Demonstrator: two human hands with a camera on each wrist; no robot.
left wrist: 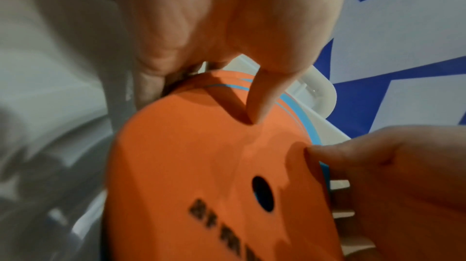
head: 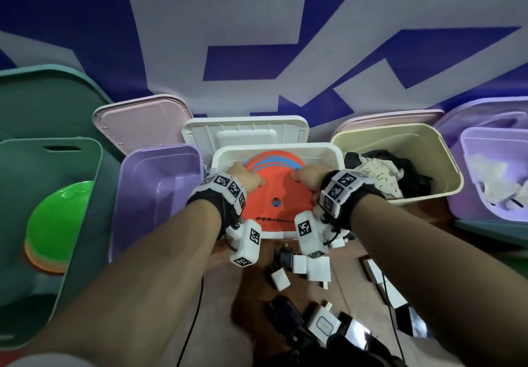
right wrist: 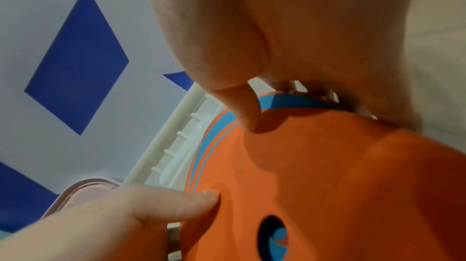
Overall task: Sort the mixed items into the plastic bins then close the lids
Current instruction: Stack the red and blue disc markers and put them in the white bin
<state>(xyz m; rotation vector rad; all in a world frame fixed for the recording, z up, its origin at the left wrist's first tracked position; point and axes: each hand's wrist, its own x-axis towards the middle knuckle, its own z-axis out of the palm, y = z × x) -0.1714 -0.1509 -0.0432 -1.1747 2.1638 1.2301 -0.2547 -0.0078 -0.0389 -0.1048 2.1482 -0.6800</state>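
Observation:
A white bin [head: 328,152] stands in the middle of the row, its white lid [head: 245,131] leaning behind it. An orange disc [head: 274,192] with a centre hole and black lettering lies tilted over the bin's opening, on top of another orange disc with blue stripes [head: 271,158]. My left hand [head: 248,181] grips the disc's left edge and my right hand [head: 307,178] its right edge. Both thumbs press on the top face, as the left wrist view [left wrist: 259,106] and right wrist view [right wrist: 246,114] show. The fingers under the rim are hidden.
At left stand a green bin [head: 85,166] holding stacked green and orange domes and a purple bin [head: 157,189]. At right are a cream bin [head: 445,161] with clothes and a lilac bin [head: 468,195] with white items. Chargers [head: 300,272] and dark adapters litter the brown floor.

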